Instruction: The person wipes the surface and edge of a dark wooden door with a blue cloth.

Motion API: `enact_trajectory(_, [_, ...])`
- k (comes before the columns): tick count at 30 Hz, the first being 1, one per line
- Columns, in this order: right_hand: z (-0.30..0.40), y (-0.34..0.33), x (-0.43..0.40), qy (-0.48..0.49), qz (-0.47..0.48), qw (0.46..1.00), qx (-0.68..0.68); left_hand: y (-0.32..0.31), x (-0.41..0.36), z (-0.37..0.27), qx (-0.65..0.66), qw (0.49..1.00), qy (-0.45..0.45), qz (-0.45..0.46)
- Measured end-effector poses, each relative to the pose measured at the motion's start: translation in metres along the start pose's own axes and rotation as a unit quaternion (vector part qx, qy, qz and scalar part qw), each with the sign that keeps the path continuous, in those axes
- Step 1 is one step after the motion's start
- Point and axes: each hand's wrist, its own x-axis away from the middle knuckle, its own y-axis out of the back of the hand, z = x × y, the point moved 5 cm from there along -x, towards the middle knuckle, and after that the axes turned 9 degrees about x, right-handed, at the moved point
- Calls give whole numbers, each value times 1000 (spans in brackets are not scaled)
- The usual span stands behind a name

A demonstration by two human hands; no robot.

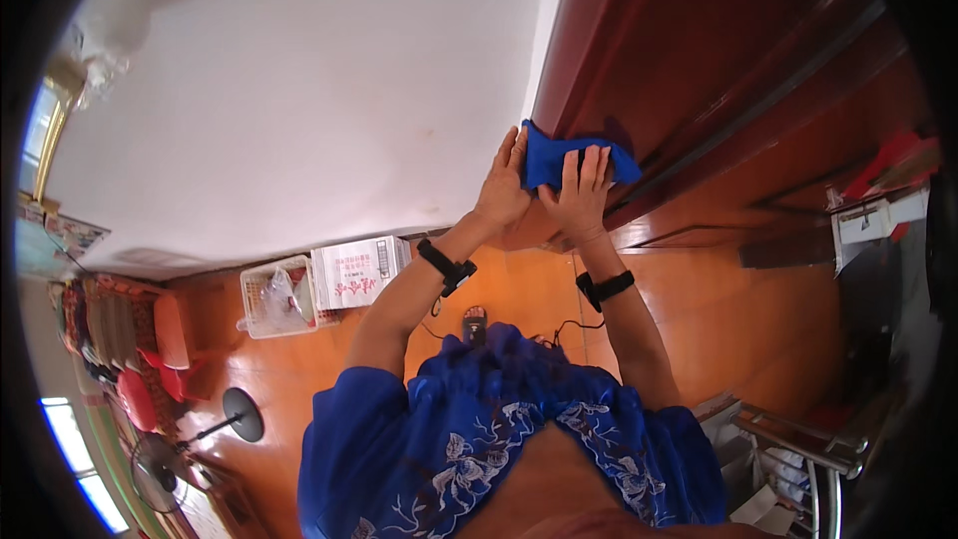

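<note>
A blue cloth (pixel 557 157) lies bunched against a dark red wooden door frame (pixel 591 30), beside the white wall. My right hand (pixel 582 191) is on the cloth, its fingers spread over the fabric and pressing it to the wood. Along the cloth's left edge, my left hand (pixel 503 183) reaches up with its fingers stretched out where wall and frame meet. Its thumb side is hidden, so I cannot tell whether it grips the cloth. Both wrists wear black straps. The dark red door panel (pixel 711 37) extends to the upper right.
At the wall's foot stand a cardboard box (pixel 359 273) bearing writing and a plastic basket (pixel 277 299) with bags. A standing fan (pixel 157 464) is at lower left, near red chairs (pixel 176 374). A metal rack (pixel 812 457) is at lower right. Cables cross the tiled floor (pixel 524 277).
</note>
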Motion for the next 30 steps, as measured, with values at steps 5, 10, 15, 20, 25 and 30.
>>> enact_trajectory(5, [-8,28,-44,71,18,997,-37,-13,-10,-2,154,983,-70,-68])
enact_trajectory(10, [-24,77,-171,117,-68,987,91,33,-62,-123,386,893,-226,-47])
enact_trajectory(15, [-9,114,-264,157,-121,970,141,86,-97,-178,380,893,-241,7])
enact_trajectory(20, [1,41,-177,228,76,959,152,31,-80,-78,292,916,-273,44])
enact_trajectory(25, [37,2,-93,107,393,899,-160,-22,-13,57,196,967,-118,112])
enact_trajectory(30, [43,-62,29,24,459,861,-218,-94,17,168,127,979,-10,162])
